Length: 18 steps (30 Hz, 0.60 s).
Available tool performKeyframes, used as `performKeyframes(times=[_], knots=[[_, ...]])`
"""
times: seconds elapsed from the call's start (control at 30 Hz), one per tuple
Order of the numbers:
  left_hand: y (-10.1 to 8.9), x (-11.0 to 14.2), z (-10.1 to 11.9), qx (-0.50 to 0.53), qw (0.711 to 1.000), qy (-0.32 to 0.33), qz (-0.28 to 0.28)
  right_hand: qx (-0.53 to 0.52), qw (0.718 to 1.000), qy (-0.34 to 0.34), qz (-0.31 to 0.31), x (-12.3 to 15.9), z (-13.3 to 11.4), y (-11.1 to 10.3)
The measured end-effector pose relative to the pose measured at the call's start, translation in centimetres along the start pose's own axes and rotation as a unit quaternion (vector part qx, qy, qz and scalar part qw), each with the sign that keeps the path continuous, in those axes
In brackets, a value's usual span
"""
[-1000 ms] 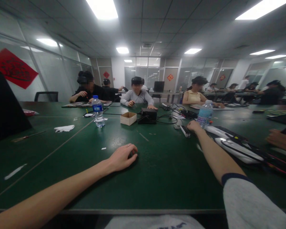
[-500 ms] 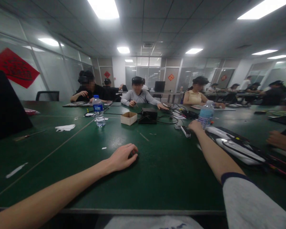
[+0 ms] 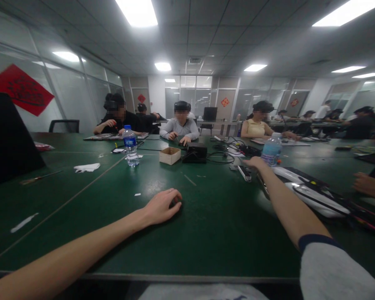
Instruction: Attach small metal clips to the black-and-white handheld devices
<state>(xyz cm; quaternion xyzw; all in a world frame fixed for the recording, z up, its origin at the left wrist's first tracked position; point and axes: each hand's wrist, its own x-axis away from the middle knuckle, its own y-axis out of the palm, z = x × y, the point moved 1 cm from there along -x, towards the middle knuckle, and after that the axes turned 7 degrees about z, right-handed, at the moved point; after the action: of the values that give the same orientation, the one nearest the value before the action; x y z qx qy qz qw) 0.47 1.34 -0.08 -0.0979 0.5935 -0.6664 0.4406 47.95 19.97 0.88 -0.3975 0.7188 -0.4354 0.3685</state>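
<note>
Clock hours are read from the wearer's seat, with 12 straight ahead. The left hand (image 3: 163, 206) is rested on the tabletop (image 3: 215, 237) at 12 o'clock, loosely curled, with the thumb kept apart from the fingers; whether anything is held under the palm cannot be told. The right hand (image 3: 255, 162) is stretched out at 1 o'clock, fairly flat, with its fingers extended and no grip to be seen.

The gadget (image 3: 245, 173) is placed just beside those fingers, on their near side; whether it is touched cannot be made out. Beyond the right wrist, close by, a bottle (image 3: 271, 151) is stood upright. Room to that hand's 2 o'clock is taken up by white gear (image 3: 318, 200).

Between the forearms a wide stretch of tabletop is left open, bounded by the near edge (image 3: 190, 276), which is crossed by the left forearm and the right sleeve. Its far side is closed off at 12 o'clock by a box (image 3: 169, 156) and a black unit (image 3: 195, 154), and at 1 o'clock by cables (image 3: 234, 146). At 11 o'clock a blue-capped bottle (image 3: 130, 146) is stood.
</note>
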Motion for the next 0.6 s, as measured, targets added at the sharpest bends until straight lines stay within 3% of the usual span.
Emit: performKeyframes(times=[0.17, 0.6], knots=[[-0.1, 0.2, -0.1, -0.001, 1.000, 0.003, -0.002, 0.056, 0.992, 0.036, -0.107, 2.3, -1.8, 0.4], [-0.1, 0.4, -0.1, -0.004, 1.000, 0.005, 0.000, 0.090, 0.992, 0.022, -0.087, 3.8, -2.7, -0.7]])
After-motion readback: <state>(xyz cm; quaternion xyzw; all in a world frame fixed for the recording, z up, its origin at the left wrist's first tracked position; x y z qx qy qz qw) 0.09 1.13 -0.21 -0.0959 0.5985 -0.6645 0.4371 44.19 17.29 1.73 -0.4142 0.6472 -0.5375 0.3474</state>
